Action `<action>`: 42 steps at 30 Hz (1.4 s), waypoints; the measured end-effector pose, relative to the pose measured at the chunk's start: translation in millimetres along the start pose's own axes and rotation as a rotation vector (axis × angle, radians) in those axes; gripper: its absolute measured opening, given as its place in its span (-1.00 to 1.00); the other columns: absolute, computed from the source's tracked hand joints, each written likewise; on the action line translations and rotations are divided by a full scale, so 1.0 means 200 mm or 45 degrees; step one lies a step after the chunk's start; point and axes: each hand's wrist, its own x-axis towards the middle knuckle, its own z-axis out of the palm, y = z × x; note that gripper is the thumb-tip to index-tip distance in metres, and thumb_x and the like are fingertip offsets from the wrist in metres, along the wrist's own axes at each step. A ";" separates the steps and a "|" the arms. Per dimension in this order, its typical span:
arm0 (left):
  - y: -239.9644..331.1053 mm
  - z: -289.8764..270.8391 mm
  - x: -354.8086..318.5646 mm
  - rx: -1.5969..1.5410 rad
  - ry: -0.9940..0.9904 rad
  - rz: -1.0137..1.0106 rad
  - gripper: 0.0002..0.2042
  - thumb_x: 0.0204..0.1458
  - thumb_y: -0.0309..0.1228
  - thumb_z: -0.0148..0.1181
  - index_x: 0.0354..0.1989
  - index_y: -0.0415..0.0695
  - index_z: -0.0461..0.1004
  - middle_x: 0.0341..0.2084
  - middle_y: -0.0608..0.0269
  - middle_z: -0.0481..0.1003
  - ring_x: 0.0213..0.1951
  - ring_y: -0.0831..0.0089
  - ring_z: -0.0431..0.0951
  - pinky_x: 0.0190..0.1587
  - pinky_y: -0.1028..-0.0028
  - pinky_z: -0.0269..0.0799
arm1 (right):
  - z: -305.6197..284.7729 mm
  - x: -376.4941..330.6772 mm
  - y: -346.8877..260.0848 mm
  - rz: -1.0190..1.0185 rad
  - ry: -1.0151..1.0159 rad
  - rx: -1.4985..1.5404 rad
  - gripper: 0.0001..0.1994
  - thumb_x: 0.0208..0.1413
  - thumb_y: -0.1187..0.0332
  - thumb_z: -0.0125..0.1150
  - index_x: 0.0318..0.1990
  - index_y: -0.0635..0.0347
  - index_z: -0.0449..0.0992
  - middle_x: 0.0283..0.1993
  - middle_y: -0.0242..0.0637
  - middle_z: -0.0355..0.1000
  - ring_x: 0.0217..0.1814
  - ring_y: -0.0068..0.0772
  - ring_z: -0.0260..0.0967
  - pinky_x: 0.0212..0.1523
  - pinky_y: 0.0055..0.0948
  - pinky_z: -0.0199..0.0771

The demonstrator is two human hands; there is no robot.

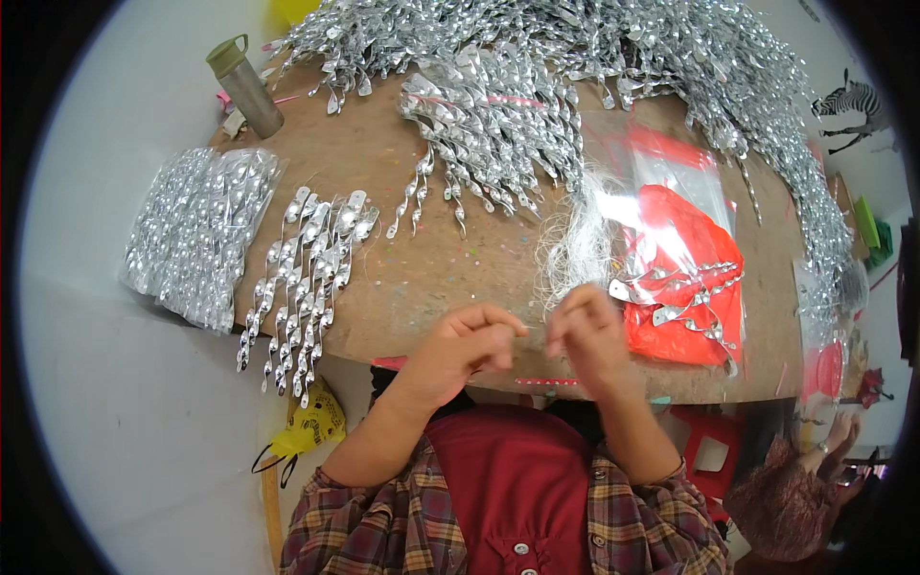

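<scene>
My left hand and my right hand meet at the near edge of a brown wooden table. Both pinch a thin white thread stretched between the fingertips. A tangle of white threads lies just beyond my right hand. To the right of that hand, a few silver spiral ornaments rest on red plastic bags.
Heaps of silver spiral ornaments cover the far side and right rim of the table. A threaded row hangs over the left edge beside a clear bag of spirals. A grey-green bottle stands at the far left. Another person sits lower right.
</scene>
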 end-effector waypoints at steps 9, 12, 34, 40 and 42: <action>-0.10 -0.03 -0.11 0.695 -0.057 -0.081 -0.68 0.11 -0.44 0.01 0.04 -0.25 0.34 -0.23 0.25 0.47 -0.16 0.59 0.45 -0.13 0.59 0.35 | -0.20 0.18 -0.29 -0.474 0.267 0.162 -0.93 0.20 0.44 -0.08 -0.21 0.17 0.31 -0.32 -0.30 0.39 -0.32 -0.50 0.36 -0.16 -0.50 0.37; 0.05 -0.07 -0.15 0.699 0.316 0.338 -0.71 0.08 -0.44 0.05 -0.02 -0.23 0.39 -0.26 0.33 0.47 -0.29 0.64 0.43 -0.27 0.67 0.33 | -0.11 0.15 -0.20 -0.352 0.310 -0.031 -0.88 0.20 0.40 -0.07 -0.17 0.20 0.32 -0.15 -0.22 0.39 -0.29 -0.45 0.40 -0.11 -0.47 0.37; 0.39 -0.41 0.31 2.167 1.069 1.017 -0.70 -0.13 -0.40 0.19 -0.17 -0.17 0.46 -0.29 0.06 0.47 -0.21 0.12 0.42 -0.11 0.25 0.30 | 0.40 -0.07 -0.55 -0.665 -0.990 -0.100 -0.94 0.12 0.34 0.09 -0.37 0.03 0.45 -0.29 -0.04 0.47 -0.52 -0.33 0.43 -0.37 -0.38 0.25; 0.36 -0.61 0.54 1.891 0.960 0.755 -0.71 -0.07 -0.42 0.14 -0.14 -0.23 0.42 -0.38 0.17 0.47 -0.46 0.34 0.45 -0.43 0.41 0.37 | 0.57 -0.10 -0.68 -0.487 -1.200 0.031 -0.60 0.02 0.62 0.03 -0.06 -0.16 0.52 -0.03 0.10 0.38 -0.53 -0.43 0.25 -0.33 -0.44 0.16; 0.37 -0.60 0.55 1.600 0.818 0.681 -0.74 -0.04 -0.44 0.11 -0.15 -0.24 0.41 -0.41 0.23 0.46 -0.53 0.46 0.44 -0.53 0.50 0.35 | 0.56 -0.11 -0.69 -0.578 -1.203 -0.061 -0.57 0.02 0.63 0.03 -0.04 -0.21 0.50 -0.03 0.07 0.38 -0.53 -0.43 0.25 -0.32 -0.44 0.15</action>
